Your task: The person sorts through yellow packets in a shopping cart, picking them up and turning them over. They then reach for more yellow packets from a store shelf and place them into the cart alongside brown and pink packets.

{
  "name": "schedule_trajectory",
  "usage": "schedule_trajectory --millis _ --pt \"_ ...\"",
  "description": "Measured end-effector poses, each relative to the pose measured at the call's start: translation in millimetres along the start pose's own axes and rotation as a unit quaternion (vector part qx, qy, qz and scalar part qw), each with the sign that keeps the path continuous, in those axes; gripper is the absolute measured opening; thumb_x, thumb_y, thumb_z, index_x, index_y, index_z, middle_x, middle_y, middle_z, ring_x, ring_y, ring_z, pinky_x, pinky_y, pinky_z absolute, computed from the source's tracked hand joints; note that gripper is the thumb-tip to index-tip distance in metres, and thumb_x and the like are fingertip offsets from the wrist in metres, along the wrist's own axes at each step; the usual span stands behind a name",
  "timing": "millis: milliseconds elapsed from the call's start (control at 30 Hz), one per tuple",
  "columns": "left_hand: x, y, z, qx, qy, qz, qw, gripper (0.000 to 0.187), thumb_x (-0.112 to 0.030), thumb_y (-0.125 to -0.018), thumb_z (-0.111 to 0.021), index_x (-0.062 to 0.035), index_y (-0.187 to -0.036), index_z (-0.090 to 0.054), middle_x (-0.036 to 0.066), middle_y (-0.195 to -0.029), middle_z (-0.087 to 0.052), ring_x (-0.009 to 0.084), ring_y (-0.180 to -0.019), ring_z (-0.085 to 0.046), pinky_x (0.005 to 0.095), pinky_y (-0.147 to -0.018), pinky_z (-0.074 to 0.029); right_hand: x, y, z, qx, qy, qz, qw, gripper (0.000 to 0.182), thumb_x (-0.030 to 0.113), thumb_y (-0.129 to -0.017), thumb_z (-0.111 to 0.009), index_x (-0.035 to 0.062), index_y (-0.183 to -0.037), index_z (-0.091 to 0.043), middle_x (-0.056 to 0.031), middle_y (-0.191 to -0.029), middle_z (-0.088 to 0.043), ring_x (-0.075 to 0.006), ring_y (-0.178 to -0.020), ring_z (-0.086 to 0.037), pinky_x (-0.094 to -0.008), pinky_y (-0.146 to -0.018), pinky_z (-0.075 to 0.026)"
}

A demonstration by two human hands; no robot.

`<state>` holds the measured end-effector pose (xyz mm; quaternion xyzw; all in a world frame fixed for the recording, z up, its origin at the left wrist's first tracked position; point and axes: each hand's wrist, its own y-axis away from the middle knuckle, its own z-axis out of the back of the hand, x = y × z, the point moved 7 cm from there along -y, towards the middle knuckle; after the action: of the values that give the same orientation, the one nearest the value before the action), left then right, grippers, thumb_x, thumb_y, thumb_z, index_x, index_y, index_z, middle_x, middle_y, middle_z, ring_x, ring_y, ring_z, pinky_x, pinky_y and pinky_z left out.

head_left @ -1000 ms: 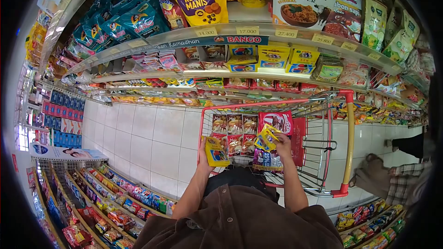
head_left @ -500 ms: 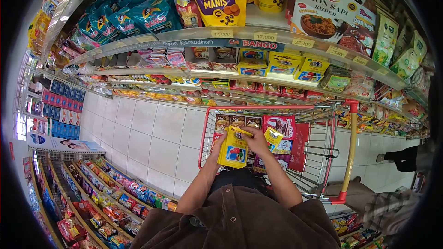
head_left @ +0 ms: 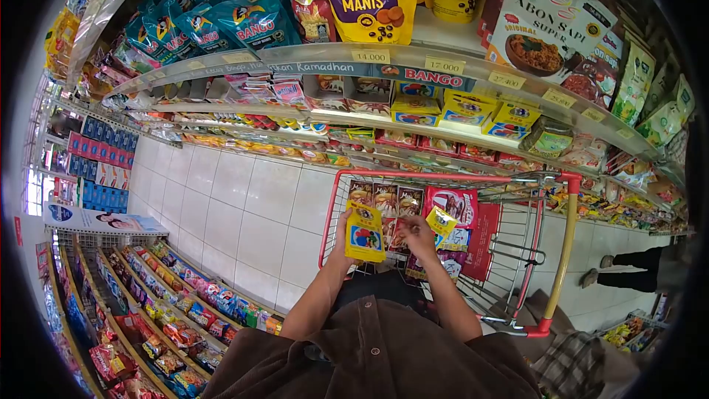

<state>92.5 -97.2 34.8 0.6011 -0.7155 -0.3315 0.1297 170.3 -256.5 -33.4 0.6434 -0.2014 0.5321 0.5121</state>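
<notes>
In a shop aisle, over a red cart (head_left: 550,251), we see the left hand (head_left: 344,236) gripping yellow packets (head_left: 365,234) at the cart's near-left corner, while the right hand (head_left: 418,233) pinches one yellow sachet (head_left: 441,220) above the cart's sachets.

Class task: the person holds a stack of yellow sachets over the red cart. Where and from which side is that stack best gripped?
Judging by its pose, grip the yellow sachet stack by its left edge, coming from the left as the left hand does. It is flat and upright, so thumb and fingers can pinch both faces.
</notes>
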Motion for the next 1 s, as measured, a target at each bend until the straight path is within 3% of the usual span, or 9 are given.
schedule_trajectory --millis 33,100,133,200,400,667,767,867,1000 --pt "-2.6 4.8 -9.9 0.001 0.002 -0.003 1.0 0.071 -0.059 -0.083 -0.048 -0.0083 -0.133 -0.046 0.024 -0.117 -0.057 0.0394 -0.099 -0.059 0.0526 -0.084 -0.049 -8.6 -0.4 5.8 0.003 0.003 0.002 1.0 0.047 0.021 -0.084 -0.072 0.0026 -0.122 -0.052 -0.014 -0.108 -0.06 -0.0223 -0.1 -0.061 -0.0351 -0.08 -0.05" --pt "-15.9 16.1 -14.3 -0.038 0.025 -0.054 0.997 0.071 -0.062 -0.084 -0.048 -0.0105 -0.132 -0.046 0.025 -0.119 -0.056 0.0427 -0.101 -0.058 0.0549 -0.085 -0.048 -20.0 7.4 49.6 -0.252 0.305 -0.073 0.916 0.084 0.041 -0.073 -0.079 0.005 -0.136 -0.036 -0.0221 -0.124 -0.05 -0.0335 -0.114 -0.054 -0.0436 -0.088 -0.048" --pt "-20.7 11.2 0.4 -0.025 0.036 -0.058 0.997 0.073 -0.066 -0.084 -0.048 -0.0103 -0.132 -0.046 0.025 -0.12 -0.055 0.0443 -0.104 -0.057 0.0571 -0.087 -0.046 -23.7 3.1 50.8 -0.249 0.304 -0.074 0.917 0.084 0.041 -0.073 -0.079 0.005 -0.136 -0.036 -0.0221 -0.124 -0.05 -0.0335 -0.114 -0.054 -0.0436 -0.088 -0.048" --pt "-30.4 18.9 8.7 -0.002 0.052 -0.059 0.997 0.073 -0.065 -0.085 -0.046 -0.0089 -0.13 -0.047 0.025 -0.12 -0.055 0.043 -0.103 -0.057 0.056 -0.088 -0.046 -51.5 10.0 65.2 -0.296 0.315 -0.304 0.849 0.115 0.054 -0.062 -0.082 0.0083 -0.145 -0.017 -0.0261 -0.134 -0.039 -0.0424 -0.122 -0.046 -0.0505 -0.097 -0.042" --pt "-89.7 36.8 41.0 0.026 0.114 -0.062 0.991 0.076 -0.07 -0.085 -0.043 -0.0117 -0.133 -0.045 0.024 -0.126 -0.052 0.0424 -0.107 -0.055 0.0574 -0.09 -0.044 -82.1 -16.7 60.5 -0.301 0.414 -0.32 0.797 0.124 0.058 -0.059 -0.082 0.0069 -0.147 -0.011 -0.0245 -0.134 -0.039 -0.0409 -0.12 -0.047 -0.0508 -0.097 -0.042" --pt "-211.0 63.2 97.9 0.043 0.137 -0.013 0.99 0.068 -0.069 -0.084 -0.047 -0.0226 -0.133 -0.043 0.023 -0.126 -0.047 0.0407 -0.111 -0.051 0.0587 -0.093 -0.041 -64.0 8.3 17.0 -0.408 0.376 -0.327 0.765 0.103 0.05 -0.065 -0.078 0.0069 -0.141 -0.024 -0.026 -0.122 -0.045 -0.0457 -0.111 -0.052 -0.0524 -0.087 -0.047" --pt "-254.2 76.2 120.6 0.016 0.112 -0.004 0.994 0.063 -0.068 -0.083 -0.05 -0.0249 -0.129 -0.044 0.021 -0.122 -0.048 0.0378 -0.109 -0.05 0.0566 -0.092 -0.041 -33.8 30.5 -29.4 -0.487 0.306 -0.249 0.779 0.089 0.044 -0.069 -0.076 0.0043 -0.136 -0.033 -0.0201 -0.113 -0.052 -0.0372 -0.101 -0.058 -0.0462 -0.083 -0.049" --pt "-286.9 78.3 145.9 -0.027 0.074 -0.02 0.997 0.059 -0.062 -0.084 -0.054 -0.0255 -0.129 -0.043 0.018 -0.119 -0.048 0.0366 -0.106 -0.051 0.0548 -0.09 -0.042 38.0 30.9 -126.0 -0.388 -0.109 0.021 0.915 0.051 0.018 -0.08 -0.07 0.002 -0.123 -0.047 -0.007 -0.089 -0.056 -0.0125 -0.072 -0.054 -0.0264 -0.062 -0.048" --pt "-308.8 75.4 148.3 -0.024 0.024 -0.019 0.999 0.056 -0.055 -0.084 -0.057 -0.0271 -0.13 -0.042 0.016 -0.116 -0.048 0.0344 -0.103 -0.053 0.0505 -0.088 -0.045 140.9 16.4 -251.6 -0.204 -0.049 0.05 0.977 0.052 0.017 -0.081 -0.073 0.0087 -0.128 -0.052 -0.006 -0.1 -0.06 -0.0129 -0.084 -0.059 -0.0251 -0.066 -0.05"
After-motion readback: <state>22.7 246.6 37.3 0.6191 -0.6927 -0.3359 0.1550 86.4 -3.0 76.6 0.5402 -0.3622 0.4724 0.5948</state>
